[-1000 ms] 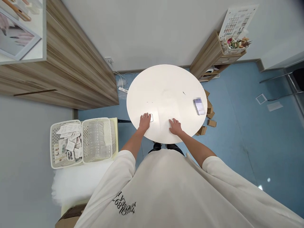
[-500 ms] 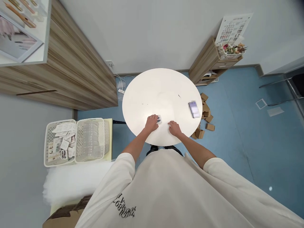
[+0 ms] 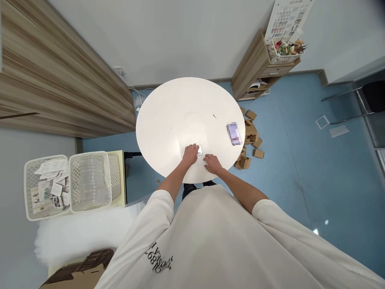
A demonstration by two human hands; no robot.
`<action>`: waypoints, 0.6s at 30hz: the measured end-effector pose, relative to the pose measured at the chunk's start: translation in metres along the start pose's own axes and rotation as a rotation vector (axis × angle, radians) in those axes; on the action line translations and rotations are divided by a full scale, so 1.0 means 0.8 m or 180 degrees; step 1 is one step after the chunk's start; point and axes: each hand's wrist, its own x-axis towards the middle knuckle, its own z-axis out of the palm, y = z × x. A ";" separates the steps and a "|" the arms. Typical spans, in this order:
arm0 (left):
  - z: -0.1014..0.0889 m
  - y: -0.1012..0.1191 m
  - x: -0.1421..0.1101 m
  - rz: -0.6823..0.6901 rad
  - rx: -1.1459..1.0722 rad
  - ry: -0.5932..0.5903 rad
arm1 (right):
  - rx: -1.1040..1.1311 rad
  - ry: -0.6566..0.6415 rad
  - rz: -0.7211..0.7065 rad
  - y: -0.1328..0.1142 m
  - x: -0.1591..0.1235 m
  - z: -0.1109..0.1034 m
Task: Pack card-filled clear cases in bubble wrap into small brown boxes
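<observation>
On the near part of a white round table [image 3: 189, 100] lies a small square case [image 3: 199, 150], showing mostly white. The fingers of my left hand [image 3: 190, 155] are curled at the left edge of the case and hide that side; a ring shows on one finger. My right hand [image 3: 212, 163] rests palm down just right of the case, apart from it, with its fingers spread and nothing in them. A thin dark mark or tool [image 3: 214, 116] lies farther back on the table. Near the right edge is a purple item [image 3: 234, 133], blurred by pixels.
Two white baskets [image 3: 70, 182] stand at left, one with packets, one with clear plastic trays. White wrapping [image 3: 87, 230] and a cardboard box [image 3: 80, 275] lie nearer. Small brown boxes [image 3: 251, 132] are scattered on the floor at right, near a wooden cabinet [image 3: 251, 66].
My right hand has moved left, closer to the case. Dark round pieces showed in the case before; now it looks mostly white. The whole view has shifted, with the table further left.
</observation>
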 end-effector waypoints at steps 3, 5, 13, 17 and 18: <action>0.003 0.000 0.002 -0.0037 0.0074 -0.0014 | -0.0192 -0.0056 -0.0031 -0.003 0.000 0.004; 0.005 -0.001 0.000 -0.0009 0.0132 0.0014 | -0.0304 -0.0079 -0.0056 -0.004 0.001 0.005; 0.007 -0.004 -0.007 -0.0011 0.0209 0.0101 | -0.0478 0.0073 -0.0086 -0.006 0.001 0.008; 0.003 -0.005 -0.006 -0.0065 0.0202 0.0013 | -0.0474 0.0071 -0.0053 -0.008 0.001 0.009; 0.002 -0.005 -0.006 -0.0087 0.0188 0.0006 | -0.0471 0.0062 -0.0033 -0.008 0.002 0.009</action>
